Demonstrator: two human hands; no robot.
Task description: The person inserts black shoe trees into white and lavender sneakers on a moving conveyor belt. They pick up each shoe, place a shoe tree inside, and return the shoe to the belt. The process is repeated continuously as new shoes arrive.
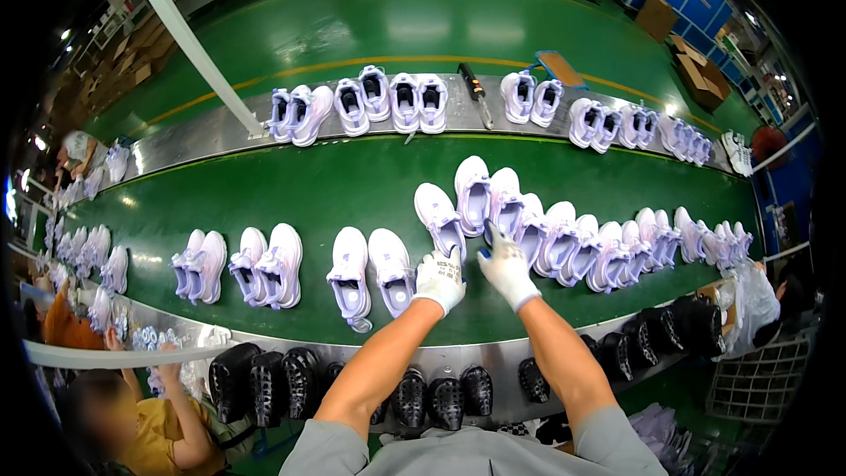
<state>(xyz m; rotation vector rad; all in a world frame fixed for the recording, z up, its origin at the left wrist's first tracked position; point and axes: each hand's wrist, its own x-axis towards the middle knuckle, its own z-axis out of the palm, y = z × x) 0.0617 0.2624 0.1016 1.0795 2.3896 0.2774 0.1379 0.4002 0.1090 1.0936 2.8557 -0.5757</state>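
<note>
Both my hands wear white gloves with grey fingertips. My left hand (441, 282) is closed at the heel of a white and lilac sneaker (438, 209), whose toe points away from me. My right hand (508, 271) has its fingertips at the heel of another such sneaker (505, 192), its thumb a little apart. Between and beyond these two lies a third sneaker (474, 185). To the left of my hands a pair of sneakers (351, 256) rests on the green belt (388, 176). The gloves hide parts of the heels.
More sneakers (608, 251) line the belt to the right, and further pairs (264, 264) stand left. Along a metal ledge (352, 143) beyond are sneakers and a dark-handled tool (476, 92). Black shoe lasts (410, 398) sit on the near ledge. At lower left is another person (163, 427).
</note>
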